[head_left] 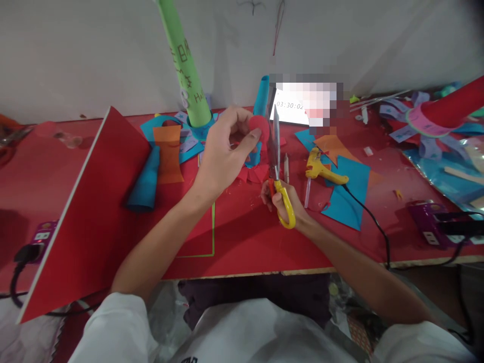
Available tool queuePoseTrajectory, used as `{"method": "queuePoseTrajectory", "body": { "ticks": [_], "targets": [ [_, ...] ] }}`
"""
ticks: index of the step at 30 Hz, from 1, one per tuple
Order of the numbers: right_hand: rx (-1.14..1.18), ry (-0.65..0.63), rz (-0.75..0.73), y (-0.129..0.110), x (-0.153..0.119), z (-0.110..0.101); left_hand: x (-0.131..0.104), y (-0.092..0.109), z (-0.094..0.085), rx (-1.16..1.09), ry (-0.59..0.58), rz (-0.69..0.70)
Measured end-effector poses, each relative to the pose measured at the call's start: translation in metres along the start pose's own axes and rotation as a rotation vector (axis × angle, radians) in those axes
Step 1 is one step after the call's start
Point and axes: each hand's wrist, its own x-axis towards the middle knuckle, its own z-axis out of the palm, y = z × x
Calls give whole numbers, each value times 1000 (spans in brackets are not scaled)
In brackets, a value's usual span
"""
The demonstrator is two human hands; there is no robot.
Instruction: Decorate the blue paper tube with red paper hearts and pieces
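Note:
Between the thumb and fingers of my left hand [229, 151] is a small rounded piece of red paper [259, 127], held up above the table. My right hand [289, 199] grips a pair of scissors [282, 189] with yellow and red handles, blades pointing up. The blades stand just right of the red paper; whether they touch it I cannot tell. Red paper scraps [257, 173] lie on the table behind my hands. A yellow glue gun [321, 169] rests right of the scissors.
A tall green paper tube [189, 70] stands at the back left. Blue paper [350, 189] lies right, beside the glue gun's cord. A blue cone [145, 184] and a leaning red board [86, 212] are left. Behind stands a lit screen [291, 103]; a purple power strip [427, 222] sits right.

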Motion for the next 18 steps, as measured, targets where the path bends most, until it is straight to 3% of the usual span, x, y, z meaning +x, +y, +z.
{"method": "queuePoseTrajectory", "body": {
  "ticks": [13, 18],
  "targets": [
    [-26, -8, -13, -7, -1, 3, -4, -3, 6, -25, 106, -31],
    [-28, -11, -39, -6, -1, 2, -4, -4, 8, 30, 84, -2]
  ]
}}
